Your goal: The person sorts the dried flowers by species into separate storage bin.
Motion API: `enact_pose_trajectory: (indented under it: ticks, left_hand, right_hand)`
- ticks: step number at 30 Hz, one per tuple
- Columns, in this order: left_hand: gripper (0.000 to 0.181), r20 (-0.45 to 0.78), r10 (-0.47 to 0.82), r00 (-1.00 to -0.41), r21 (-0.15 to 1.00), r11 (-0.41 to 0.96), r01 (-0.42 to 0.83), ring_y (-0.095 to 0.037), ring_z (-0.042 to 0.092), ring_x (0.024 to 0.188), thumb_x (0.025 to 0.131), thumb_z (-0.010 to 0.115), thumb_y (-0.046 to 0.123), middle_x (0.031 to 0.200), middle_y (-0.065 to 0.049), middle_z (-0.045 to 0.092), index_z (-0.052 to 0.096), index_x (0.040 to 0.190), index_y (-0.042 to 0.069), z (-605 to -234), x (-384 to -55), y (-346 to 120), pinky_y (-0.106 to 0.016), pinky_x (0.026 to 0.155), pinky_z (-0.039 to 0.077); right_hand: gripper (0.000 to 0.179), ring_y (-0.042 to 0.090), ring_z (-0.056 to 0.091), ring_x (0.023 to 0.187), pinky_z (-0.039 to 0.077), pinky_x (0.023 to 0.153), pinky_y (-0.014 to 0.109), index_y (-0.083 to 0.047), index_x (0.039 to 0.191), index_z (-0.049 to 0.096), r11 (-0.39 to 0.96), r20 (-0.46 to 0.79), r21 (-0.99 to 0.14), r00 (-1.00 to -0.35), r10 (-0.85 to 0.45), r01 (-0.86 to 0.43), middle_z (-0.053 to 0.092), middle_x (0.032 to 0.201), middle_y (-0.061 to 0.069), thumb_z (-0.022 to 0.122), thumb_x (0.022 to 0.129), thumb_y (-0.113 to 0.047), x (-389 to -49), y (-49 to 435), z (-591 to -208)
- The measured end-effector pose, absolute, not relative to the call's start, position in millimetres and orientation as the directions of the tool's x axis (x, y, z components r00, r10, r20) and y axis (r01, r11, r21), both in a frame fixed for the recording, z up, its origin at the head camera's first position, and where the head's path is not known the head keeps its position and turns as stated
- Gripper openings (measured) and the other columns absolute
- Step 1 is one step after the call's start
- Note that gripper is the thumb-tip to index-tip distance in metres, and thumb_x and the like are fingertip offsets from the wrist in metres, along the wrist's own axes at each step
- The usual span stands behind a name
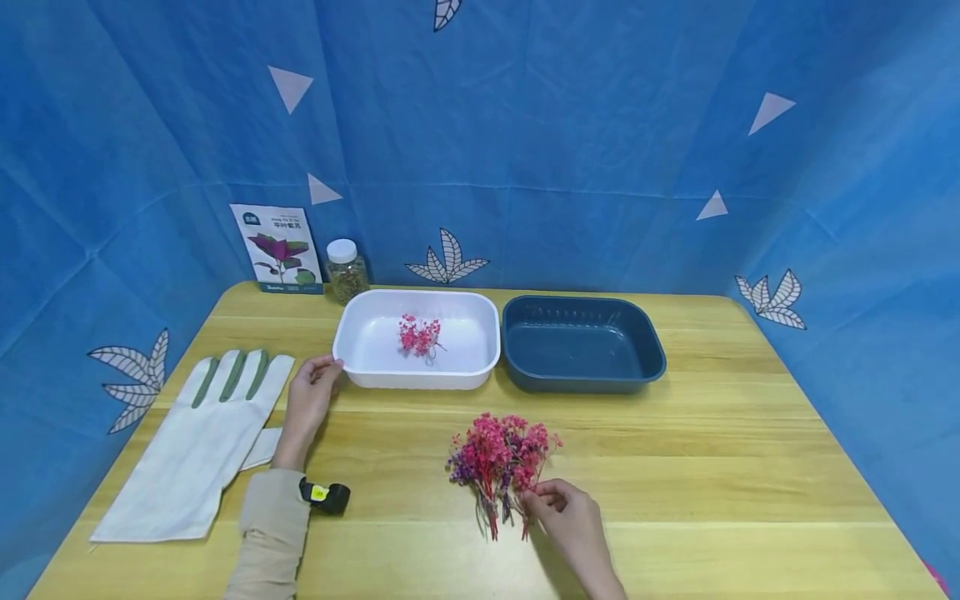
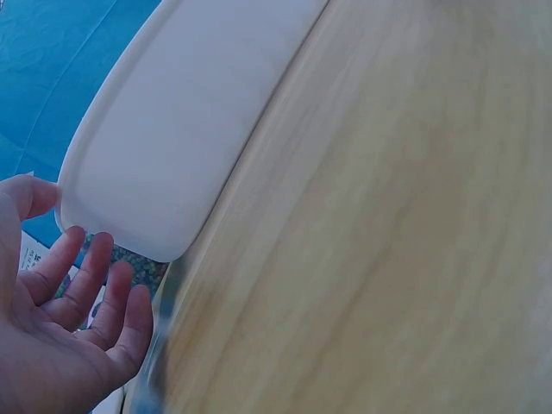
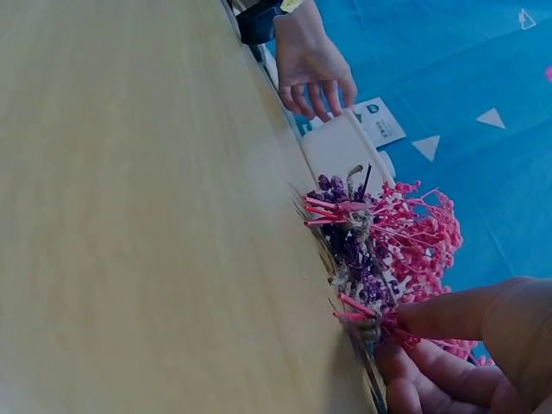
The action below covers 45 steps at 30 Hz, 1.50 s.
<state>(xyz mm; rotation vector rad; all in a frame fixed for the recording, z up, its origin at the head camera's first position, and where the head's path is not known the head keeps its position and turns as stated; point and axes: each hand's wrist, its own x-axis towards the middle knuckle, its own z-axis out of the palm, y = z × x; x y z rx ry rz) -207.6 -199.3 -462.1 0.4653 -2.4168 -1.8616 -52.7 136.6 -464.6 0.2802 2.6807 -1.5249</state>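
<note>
My left hand [image 1: 311,392] is at the front left corner of a white tray [image 1: 420,382], with its thumb on the rim and its index fingertip just under it; the other fingers are loosely bent. A small bunch of pink dried flowers [image 1: 418,336] lies inside that tray. With thumb and fingers, my right hand [image 1: 566,521] pinches a tied bunch of pink dried flowers [image 1: 534,448] by its stems. Beside it on the table lie more pink dried flowers [image 1: 487,442] and purple dried flowers [image 3: 332,185], overlapping one another.
Right of the white tray stands a dark blue tray [image 1: 581,383]. Behind on the left are a seed packet [image 1: 279,250] and a jar [image 1: 347,275] with a white lid. White gloves [image 1: 198,450] with green stripes lie left of my left arm. A blue cloth [image 1: 525,125] hangs behind the table.
</note>
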Motion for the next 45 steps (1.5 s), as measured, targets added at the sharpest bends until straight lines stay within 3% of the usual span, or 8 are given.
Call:
enact_pose_trajectory:
  ticks: [16,45]
  left_hand:
    - [0.047,-0.134,-0.268,-0.954,0.955,0.220,-0.197,-0.019,0.049,0.108,0.099,0.048,0.031,0.126,-0.014,0.051,0.044,0.133,0.000,-465,-207,-201,-0.014,0.079,0.045]
    - [0.048,-0.120,-0.267,-0.956,0.950,0.248,-0.189,-0.018,0.049,0.104,0.099,0.047,0.035,0.123,-0.013,0.051,0.045,0.133,0.001,-463,-208,-200,-0.020,0.082,0.045]
  right_hand:
    - [0.018,0.012,0.062,0.070,0.050,0.062,0.018,0.003,0.094,0.065,0.363,-0.215,-0.891,-0.958,0.191,0.272,0.069,0.082,0.007,0.066,0.087,-0.013,-52,141,-458]
    - [0.017,0.015,0.061,0.071,0.050,0.063,0.020,0.000,0.092,0.068,0.335,-0.142,-0.919,-0.966,0.216,0.210,0.068,0.079,0.005,0.071,0.084,-0.014,-58,141,-433]
